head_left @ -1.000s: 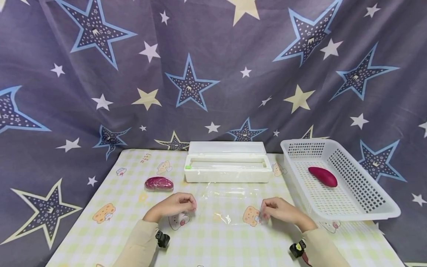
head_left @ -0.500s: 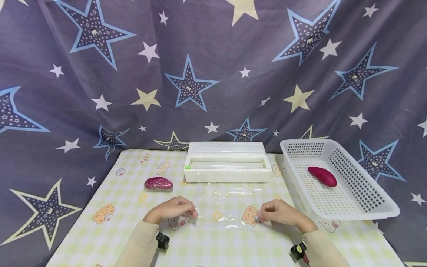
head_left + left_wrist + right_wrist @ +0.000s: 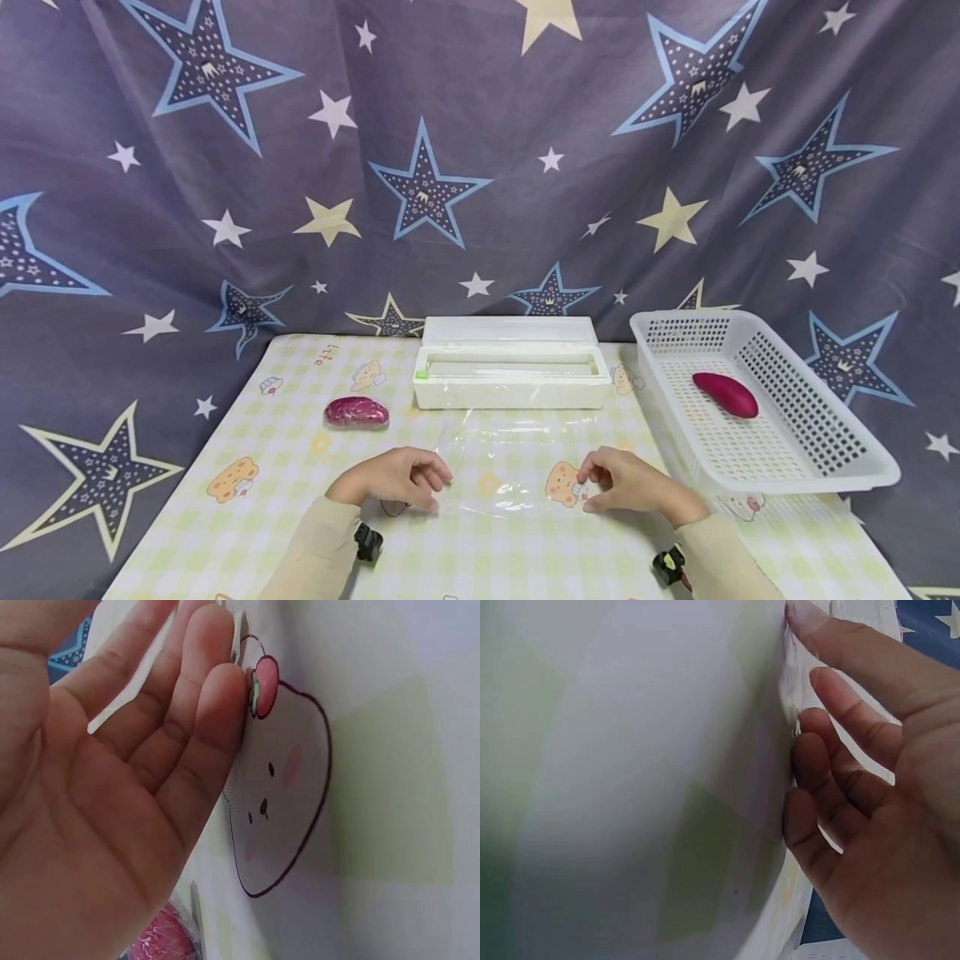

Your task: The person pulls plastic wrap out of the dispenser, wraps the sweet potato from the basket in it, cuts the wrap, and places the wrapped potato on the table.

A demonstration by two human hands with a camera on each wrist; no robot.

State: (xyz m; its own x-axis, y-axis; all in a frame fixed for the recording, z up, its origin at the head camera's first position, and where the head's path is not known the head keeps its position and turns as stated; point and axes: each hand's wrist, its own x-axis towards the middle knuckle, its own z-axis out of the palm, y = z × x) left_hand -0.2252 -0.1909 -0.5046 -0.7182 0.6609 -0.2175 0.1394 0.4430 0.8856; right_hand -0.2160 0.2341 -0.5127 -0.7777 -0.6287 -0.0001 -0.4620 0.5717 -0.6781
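A sheet of clear plastic wrap (image 3: 510, 490) stretches over the tablecloth from a white wrap dispenser box (image 3: 513, 395), whose lid stands raised. By the sheet's near left corner is my left hand (image 3: 392, 479), thumb apart from loosely bent fingers. My right hand (image 3: 637, 485) is at the near right corner, thumb and fingers likewise parted. Both wrist views show fingertips (image 3: 221, 694) and fingertips (image 3: 801, 814) low at the cloth, with nothing gripped. Left of the box lies a purple-red oblong piece, film-wrapped (image 3: 357, 412).
On the right stands a white perforated plastic basket (image 3: 795, 483). Inside it lies a smooth purple-red tapered piece, like a sweet potato (image 3: 726, 396). A green slider (image 3: 422, 375) sits at the box's left end. A star-patterned curtain (image 3: 480, 167) hangs behind the table.
Both hands were pinching the wrap's near corners; now their fingers have parted from the thumbs. The sheet has come slightly nearer and lies flatter. Box, basket and wrapped piece have stayed put.
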